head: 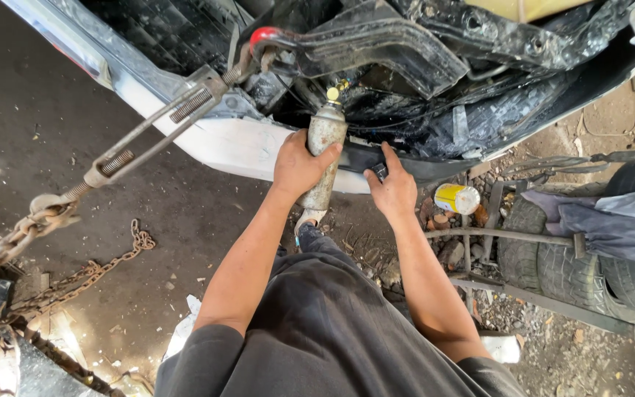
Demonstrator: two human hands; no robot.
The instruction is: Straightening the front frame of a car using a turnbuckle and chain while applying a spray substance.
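Looks like I'm mid-job here: the damaged car front (259, 143) is hooked to the turnbuckle (157, 126) and chain (16, 235), bodywork not straightened yet by my guess. My left hand (299, 165) is clamped round a scuffed, rusty grey cylinder (325, 151) standing upright under the bumper edge. My right hand (393, 192), fingers spread, presses the black trim (420, 165).

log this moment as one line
left hand: grips worn metal canister | right hand: flat on car's black trim | turnbuckle: hooked to car
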